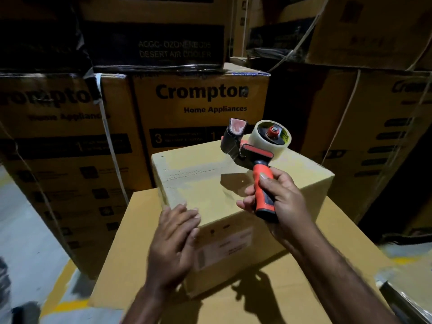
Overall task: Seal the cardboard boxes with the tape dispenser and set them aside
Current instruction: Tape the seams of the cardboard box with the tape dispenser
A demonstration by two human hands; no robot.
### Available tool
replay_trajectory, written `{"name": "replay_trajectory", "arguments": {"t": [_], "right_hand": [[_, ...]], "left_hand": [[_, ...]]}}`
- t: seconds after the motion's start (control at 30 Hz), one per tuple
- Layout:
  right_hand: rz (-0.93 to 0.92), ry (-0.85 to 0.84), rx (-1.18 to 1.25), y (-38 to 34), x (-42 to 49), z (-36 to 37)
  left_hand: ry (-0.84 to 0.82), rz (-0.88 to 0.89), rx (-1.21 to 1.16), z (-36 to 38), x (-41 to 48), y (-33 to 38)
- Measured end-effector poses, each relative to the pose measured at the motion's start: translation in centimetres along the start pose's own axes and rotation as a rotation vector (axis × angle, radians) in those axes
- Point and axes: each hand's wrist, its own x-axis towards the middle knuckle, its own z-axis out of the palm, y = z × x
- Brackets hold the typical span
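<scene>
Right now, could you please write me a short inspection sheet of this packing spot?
Surface: a large flat carton serves as the bench.
Job's things: small cardboard box sits on it, clear tape already along its top seam; tape dispenser, orange handle, clear roll, held raised above the box.
Clutter: nothing seen on the carton besides the box.
Hands: left hand open, fingers at the box's near left edge; right hand closed round the dispenser handle.
Cables: nothing seen; only white strapping bands on the stacked cartons.
Surroundings: dim storeroom, printed Crompton cartons stacked behind and at both sides; grey floor with yellow line at left.
</scene>
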Motion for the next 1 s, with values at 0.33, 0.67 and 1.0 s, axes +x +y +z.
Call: {"name": "replay_trajectory", "arguments": {"t": [0.33,0.67,1.0], "right_hand": [[-0.010,-0.094,-0.075,-1.0,-1.5,-0.8],[-0.298,0.074,-0.663,-2.1,-3.7,-5.8],[-0.486,0.287,-1.089,-6.9,-6.8,-13.4]], "left_hand": [[-0.049,-0.343,0.353,-6.3,3.6,3.3],[-0.393,-1.350,-1.145,1.8,18.8,11.6],[-0.575,-1.407,-1.239,11.0,21.1,15.8]]}}
